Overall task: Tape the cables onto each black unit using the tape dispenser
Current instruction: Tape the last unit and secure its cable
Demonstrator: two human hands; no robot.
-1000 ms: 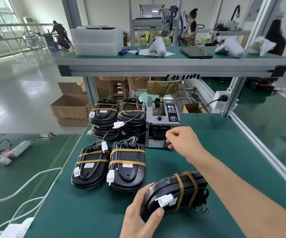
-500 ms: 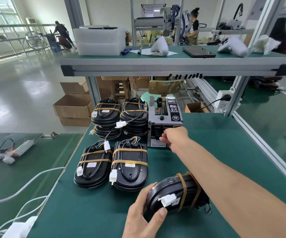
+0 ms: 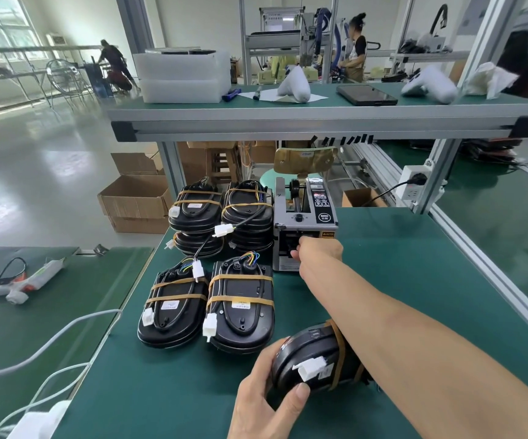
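The left hand (image 3: 265, 403) grips a black unit (image 3: 316, 362) on the near desk (image 3: 167, 391). The right hand (image 3: 318, 253) reaches the tape dispenser's (image 3: 303, 223) mouth, its fingers apparently pinching, though hidden.

A workbench (image 3: 399, 280) fills the foreground, with a raised shelf (image 3: 319, 117) spanning its far edge at 12 o'clock. The tape dispenser (image 3: 303, 223) stands on the bench below the shelf, with two stacks of units (image 3: 221, 213) just beside it at 9 o'clock. Nearer, two taped units (image 3: 208, 305) lie side by side, touching. At 5 o'clock from them, another unit (image 3: 316, 359) sits under the left hand (image 3: 265, 403). The right hand (image 3: 318, 251) reaches across to the dispenser's front. A second table (image 3: 50, 312) stands at 9 o'clock, holding a glue gun (image 3: 21, 280). Cardboard boxes (image 3: 135, 198) rest on the floor behind it.
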